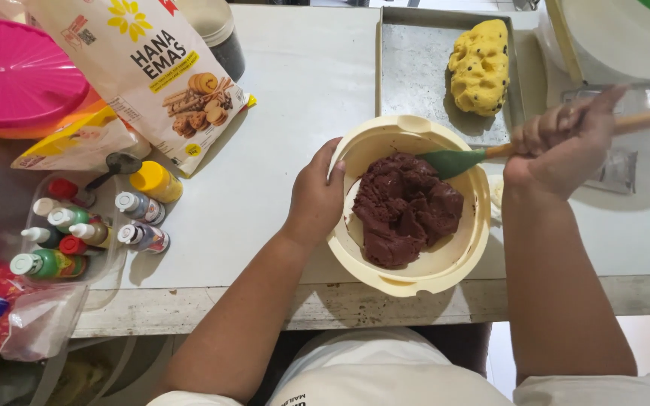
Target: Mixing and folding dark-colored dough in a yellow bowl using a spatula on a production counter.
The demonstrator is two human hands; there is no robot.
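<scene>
Fingers of the right hand [566,143] wrapped tight round a wooden handle, its long axis running from upper right down-left to a green spatula blade [451,162]; blade tip touching the upper right edge of the brown dough [406,209]; left hand [316,197] curled over the left rim of the cream bowl [415,280], thumb inside; dough sits mid-bowl, between both hands, left hand nearer; bowl at the worktop's [295,90] near edge; yellow dough [480,68] on a metal tray [415,75] beyond; small bottles [92,225] well apart, left.
</scene>
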